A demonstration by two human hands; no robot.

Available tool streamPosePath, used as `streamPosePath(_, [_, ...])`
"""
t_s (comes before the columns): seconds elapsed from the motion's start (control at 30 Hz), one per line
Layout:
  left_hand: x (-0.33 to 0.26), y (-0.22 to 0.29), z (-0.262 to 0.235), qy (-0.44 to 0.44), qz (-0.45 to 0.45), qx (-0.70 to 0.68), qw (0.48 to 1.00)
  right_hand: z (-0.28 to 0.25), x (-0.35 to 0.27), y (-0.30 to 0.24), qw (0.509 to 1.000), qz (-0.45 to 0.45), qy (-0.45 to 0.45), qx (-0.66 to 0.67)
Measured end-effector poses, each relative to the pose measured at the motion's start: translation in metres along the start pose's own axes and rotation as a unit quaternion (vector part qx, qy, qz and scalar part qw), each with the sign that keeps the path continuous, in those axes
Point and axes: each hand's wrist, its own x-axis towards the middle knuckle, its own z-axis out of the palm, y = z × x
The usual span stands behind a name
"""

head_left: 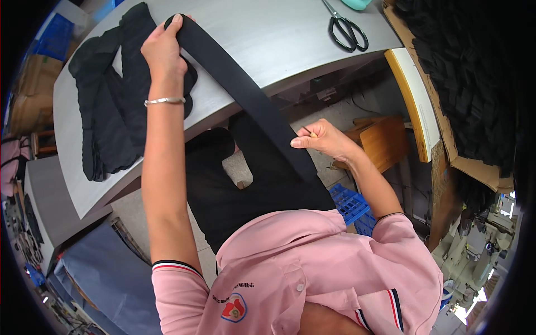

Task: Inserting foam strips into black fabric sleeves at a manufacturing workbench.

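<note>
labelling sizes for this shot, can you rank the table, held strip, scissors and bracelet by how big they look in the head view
1. Table
2. Held strip
3. Scissors
4. Bracelet

Apparent size only; the scissors run past the top edge.

Wide fisheye head view, steeply downward.
It looks from close above the pink fabric shirt (335,259) at six o'clock, past the bare right hand (326,140) at two and bare left hand (166,49) at eleven, to the pale grey, smooth tabletop (251,39) at twelve.

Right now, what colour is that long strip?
The strip looks plain black; the head view shows it best.
</note>
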Motion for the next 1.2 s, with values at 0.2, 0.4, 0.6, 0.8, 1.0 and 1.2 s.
streamPosePath(0.2, [-0.008,-0.034,0.007,0.023,0.366,0.524,0.768,0.010,0.027,0.000,0.992,-0.007,0.073,0.099])
streamPosePath(0.4, [-0.064,-0.076,0.021,-0.175,0.269,0.638,0.700,0.018,0.059,-0.014,0.990,-0.054,0.077,0.102])
streamPosePath(0.6, [-0.065,-0.076,0.025,-0.189,0.255,0.672,0.669,0.029,0.025,0.000,0.991,0.011,0.088,0.101])
streamPosePath(0.8, [-0.067,-0.080,0.024,-0.178,0.272,0.659,0.678,0.051,-0.008,0.014,0.965,0.019,0.083,0.247])
streamPosePath(1.0, [-0.092,-0.049,0.031,-0.104,0.239,0.511,0.819,0.053,-0.012,0.017,0.966,0.000,0.111,0.233])
streamPosePath(1.2, [-0.219,-0.023,0.008,-0.026,-0.029,0.289,0.957,0.051,-0.012,0.011,0.969,0.011,0.105,0.224])
